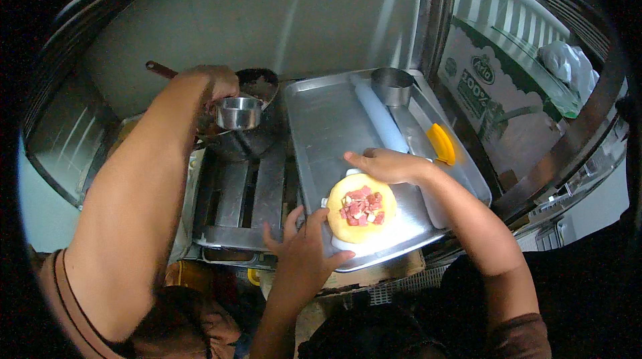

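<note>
A round, yellow dough disc lies over a white sheet or mat on the metal tray. Diced pink-red filling with some pale bits is heaped in its middle. My left hand is beside the disc's left edge, fingers spread, its thumb near the white piece at the tray's front rim. Across the disc's far edge lies my right hand, one digit stretched out to the left and the others partly hidden. A co-worker's hand at the left is beside a metal cup, above a dark pot.
A pale blue rod and a metal ring-like cup rest on the tray's far side, with a yellow curved plastic piece to the right. Left of the tray is a dark metal rack. A printed cardboard box stands at the right.
</note>
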Demonstrator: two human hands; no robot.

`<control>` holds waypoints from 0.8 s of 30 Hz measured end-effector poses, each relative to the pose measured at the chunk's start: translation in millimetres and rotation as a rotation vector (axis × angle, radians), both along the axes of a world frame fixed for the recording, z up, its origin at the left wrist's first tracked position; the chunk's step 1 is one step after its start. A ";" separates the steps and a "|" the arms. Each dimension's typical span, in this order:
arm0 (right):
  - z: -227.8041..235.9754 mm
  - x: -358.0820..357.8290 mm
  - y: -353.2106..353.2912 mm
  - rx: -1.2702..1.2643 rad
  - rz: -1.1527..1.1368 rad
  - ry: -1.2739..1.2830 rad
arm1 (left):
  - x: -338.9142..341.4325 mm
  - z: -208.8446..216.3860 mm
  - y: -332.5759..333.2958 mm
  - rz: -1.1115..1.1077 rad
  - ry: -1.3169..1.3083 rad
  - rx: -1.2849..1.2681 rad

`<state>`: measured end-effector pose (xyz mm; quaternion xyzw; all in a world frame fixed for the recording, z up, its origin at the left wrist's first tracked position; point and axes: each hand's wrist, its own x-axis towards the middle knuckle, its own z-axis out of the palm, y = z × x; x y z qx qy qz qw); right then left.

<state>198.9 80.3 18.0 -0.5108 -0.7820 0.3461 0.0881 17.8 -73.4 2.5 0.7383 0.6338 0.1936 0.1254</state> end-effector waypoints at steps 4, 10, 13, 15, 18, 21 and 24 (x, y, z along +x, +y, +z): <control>19.9 6.0 -15.9 -0.303 -0.077 0.238 | -1.4 -1.1 1.7 0.008 -0.094 -0.050; -6.4 13.9 -28.3 -0.299 -0.167 0.577 | -3.2 1.7 3.4 -0.012 -0.047 -0.027; -11.6 17.7 -26.9 -0.410 -0.121 0.632 | -5.1 4.1 4.6 -0.038 -0.043 -0.071; -13.0 19.0 -25.9 -0.539 -0.164 0.688 | -5.4 5.1 5.8 -0.043 -0.034 -0.109; -15.8 18.3 -26.8 -0.580 -0.198 0.804 | -7.6 5.2 5.5 -0.045 -0.044 -0.106; -2.3 17.6 -32.5 -0.655 -0.244 0.895 | -14.3 4.5 5.0 -0.026 -0.180 -0.027; -0.8 19.1 -31.7 -0.719 -0.306 1.018 | -12.0 0.3 5.4 -0.026 -0.651 0.086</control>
